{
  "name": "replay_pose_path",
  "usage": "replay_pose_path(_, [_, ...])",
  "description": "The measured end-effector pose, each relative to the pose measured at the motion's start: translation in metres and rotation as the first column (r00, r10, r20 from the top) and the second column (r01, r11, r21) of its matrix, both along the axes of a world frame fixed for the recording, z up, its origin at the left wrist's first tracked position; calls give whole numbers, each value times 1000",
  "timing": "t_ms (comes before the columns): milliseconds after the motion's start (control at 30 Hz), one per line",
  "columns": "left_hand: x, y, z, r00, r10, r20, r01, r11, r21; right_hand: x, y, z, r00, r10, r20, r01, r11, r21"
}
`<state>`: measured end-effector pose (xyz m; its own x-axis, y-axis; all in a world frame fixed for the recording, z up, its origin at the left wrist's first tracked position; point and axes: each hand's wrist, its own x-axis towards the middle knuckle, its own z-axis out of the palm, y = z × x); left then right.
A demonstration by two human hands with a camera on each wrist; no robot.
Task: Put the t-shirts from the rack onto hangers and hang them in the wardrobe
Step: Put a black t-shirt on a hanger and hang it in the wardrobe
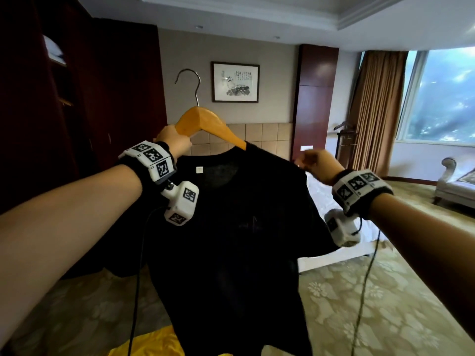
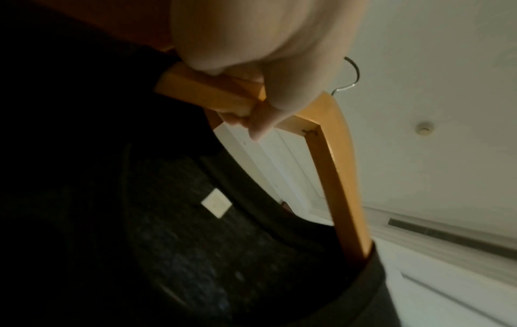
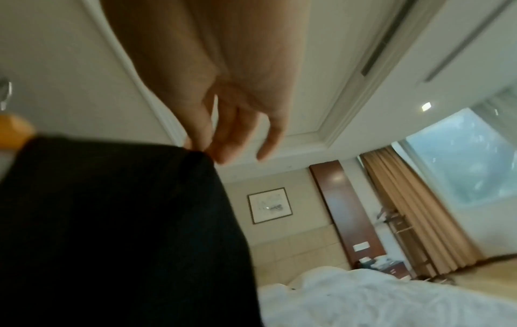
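A black t-shirt point(image 1: 231, 227) hangs in the air in front of me, partly on a wooden hanger point(image 1: 198, 122) with a metal hook. The hanger's right arm is inside the collar; its left arm is bare. My left hand point(image 1: 174, 141) grips that bare left arm, seen close in the left wrist view where the fingers point(image 2: 251, 124) curl round the wood point(image 2: 212, 93). My right hand point(image 1: 312, 163) pinches the t-shirt's right shoulder between thumb and forefinger point(image 3: 200, 143), the other fingers loose. The t-shirt point(image 3: 112, 221) fills the lower left of the right wrist view.
A dark wooden wardrobe point(image 1: 64, 98) stands open at the left. A bed with white sheets point(image 1: 323, 201) lies behind the t-shirt. A yellow cloth point(image 1: 154, 343) lies low in front. A valet stand point(image 1: 344, 134), curtains and a sofa point(image 1: 455, 181) are at the right.
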<state>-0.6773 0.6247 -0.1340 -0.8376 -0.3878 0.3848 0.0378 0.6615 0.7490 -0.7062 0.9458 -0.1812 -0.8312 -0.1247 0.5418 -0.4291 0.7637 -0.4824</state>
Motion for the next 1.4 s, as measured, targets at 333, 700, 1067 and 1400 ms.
replay_pose_path(333, [7, 23, -2, 995, -11, -95, -5, 986, -166, 23, -75, 33, 966, 256, 15, -253, 961, -115])
replay_pose_path(700, [13, 15, 2, 978, -207, -34, 204, 976, -74, 12, -151, 47, 991, 132, 21, -128, 984, -123])
replay_pose_path(1067, [16, -57, -24, 947, -314, -59, 315, 949, 8, 2, -134, 55, 996, 83, -26, -84, 996, -39])
replay_pose_path(1400, [12, -52, -20, 875, -461, -148, 457, 887, -62, 1, -126, 63, 993, 101, -55, -106, 989, -104])
